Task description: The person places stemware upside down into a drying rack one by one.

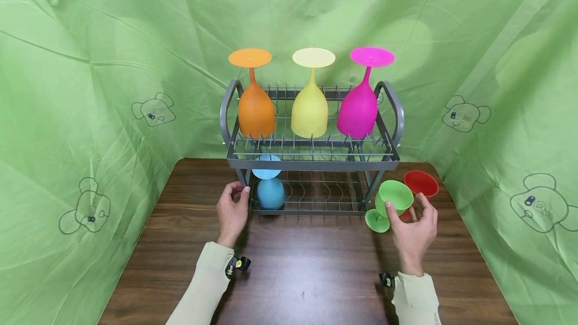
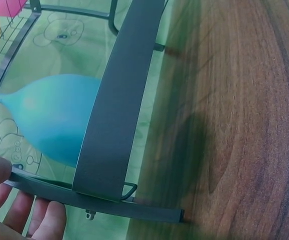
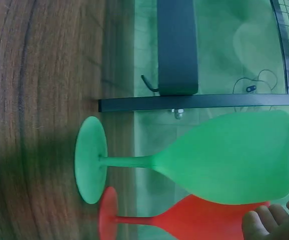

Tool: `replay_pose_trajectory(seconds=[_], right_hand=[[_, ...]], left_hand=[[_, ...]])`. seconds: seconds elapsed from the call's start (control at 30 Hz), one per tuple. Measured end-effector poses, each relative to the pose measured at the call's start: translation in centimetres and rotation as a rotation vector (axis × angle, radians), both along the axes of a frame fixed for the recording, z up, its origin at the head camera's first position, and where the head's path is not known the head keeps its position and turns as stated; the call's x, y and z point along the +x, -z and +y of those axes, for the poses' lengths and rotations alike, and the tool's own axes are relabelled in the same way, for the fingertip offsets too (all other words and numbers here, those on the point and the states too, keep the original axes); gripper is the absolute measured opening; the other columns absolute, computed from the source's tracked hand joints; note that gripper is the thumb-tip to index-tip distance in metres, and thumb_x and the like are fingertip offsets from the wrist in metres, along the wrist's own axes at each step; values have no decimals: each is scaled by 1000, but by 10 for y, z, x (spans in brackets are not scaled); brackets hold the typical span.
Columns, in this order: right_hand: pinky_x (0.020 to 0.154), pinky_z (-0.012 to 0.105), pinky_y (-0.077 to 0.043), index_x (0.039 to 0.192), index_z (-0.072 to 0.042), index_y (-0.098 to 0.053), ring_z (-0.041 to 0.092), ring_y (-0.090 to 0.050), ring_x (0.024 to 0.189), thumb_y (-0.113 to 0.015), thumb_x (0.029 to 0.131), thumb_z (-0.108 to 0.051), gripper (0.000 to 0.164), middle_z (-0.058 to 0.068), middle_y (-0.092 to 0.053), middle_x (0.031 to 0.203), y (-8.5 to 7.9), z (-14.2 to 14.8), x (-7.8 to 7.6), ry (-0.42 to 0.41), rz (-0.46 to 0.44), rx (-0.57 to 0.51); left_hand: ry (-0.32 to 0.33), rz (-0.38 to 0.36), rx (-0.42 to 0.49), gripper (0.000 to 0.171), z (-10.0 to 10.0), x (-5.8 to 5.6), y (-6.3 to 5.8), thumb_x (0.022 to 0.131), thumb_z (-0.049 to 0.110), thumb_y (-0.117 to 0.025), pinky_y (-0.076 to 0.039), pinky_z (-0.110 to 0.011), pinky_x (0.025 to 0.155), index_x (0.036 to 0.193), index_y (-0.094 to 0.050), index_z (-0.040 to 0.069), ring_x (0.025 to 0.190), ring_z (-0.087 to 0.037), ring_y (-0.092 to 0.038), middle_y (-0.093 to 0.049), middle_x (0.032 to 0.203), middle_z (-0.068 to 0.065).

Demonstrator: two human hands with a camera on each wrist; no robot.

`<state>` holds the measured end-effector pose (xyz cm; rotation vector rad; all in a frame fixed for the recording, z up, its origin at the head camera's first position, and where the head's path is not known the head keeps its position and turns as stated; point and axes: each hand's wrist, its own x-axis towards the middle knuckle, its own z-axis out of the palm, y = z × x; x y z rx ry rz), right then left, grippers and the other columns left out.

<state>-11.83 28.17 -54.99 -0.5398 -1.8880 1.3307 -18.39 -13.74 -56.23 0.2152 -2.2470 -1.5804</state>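
Note:
My left hand (image 1: 232, 212) holds the left upright of the grey two-tier dish rack (image 1: 311, 165), thumb on one side and fingers on the other in the left wrist view. Just inside that upright, a blue goblet (image 1: 271, 193) stands upside down on the lower tier. At the rack's right side, my right hand (image 1: 415, 229) grips a green goblet (image 3: 229, 157) near its rim, thumb and fingers on opposite sides of the bowl. The green goblet is upright, its foot low by the tabletop. Close behind it stands a red goblet (image 1: 421, 183), partly hidden.
Orange (image 1: 256, 112), yellow (image 1: 309, 112) and magenta (image 1: 358, 112) goblets stand upside down in a row on the upper tier. The rack sits toward the back of a dark wooden table (image 1: 298, 275). Green patterned cloth (image 1: 90, 114) hangs around the back and sides.

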Motion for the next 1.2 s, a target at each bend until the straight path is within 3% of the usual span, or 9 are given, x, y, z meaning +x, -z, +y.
replay_pose_trajectory(seconds=[0.3,0.47,0.6,0.77,0.97,1.2], right_hand=[[105,20,-54,145,-14,-64,18,-58,129,-99,72,-16,81,8,-61,138,15,-2,-3,-16,-7,9],[104,24,-56,146,-13,-62,12,-57,126,-98,74,-17,81,6,-60,136,20,-3,-4,-8,-35,14],[104,25,-56,146,-11,-61,11,-57,124,-98,74,-16,81,3,-59,134,23,-4,-4,-8,-51,-4],[101,20,-56,146,-12,-60,11,-59,120,-97,76,-17,79,0,-57,132,22,-4,-5,-10,-57,-14],[96,8,-52,146,-9,-60,9,-56,120,-96,76,-15,79,4,-58,132,22,-3,-1,-29,-34,-6],[98,10,-52,146,-14,-62,7,-54,121,-96,75,-10,79,3,-59,135,14,-4,8,-49,-24,4]], left_hand=[[3,5,17,24,1,1,-1,104,24,-69,-55,-29,85,122,-67,7,112,-28,-70,-71,117,-13],[-11,19,15,23,2,1,0,104,22,-70,-54,-22,81,121,-67,7,110,-29,-71,-72,116,-14],[-14,14,18,22,2,1,3,103,21,-70,-54,-24,81,120,-67,7,110,-29,-71,-72,115,-13],[-9,12,19,24,2,-2,4,104,23,-69,-57,-30,84,122,-67,8,111,-28,-70,-71,116,-12],[-7,26,40,22,3,-2,2,104,20,-70,-55,-25,83,120,-67,6,109,-30,-70,-71,115,-15],[-4,-2,41,23,2,0,3,104,21,-69,-54,-26,85,121,-66,6,110,-28,-69,-71,116,-14]])
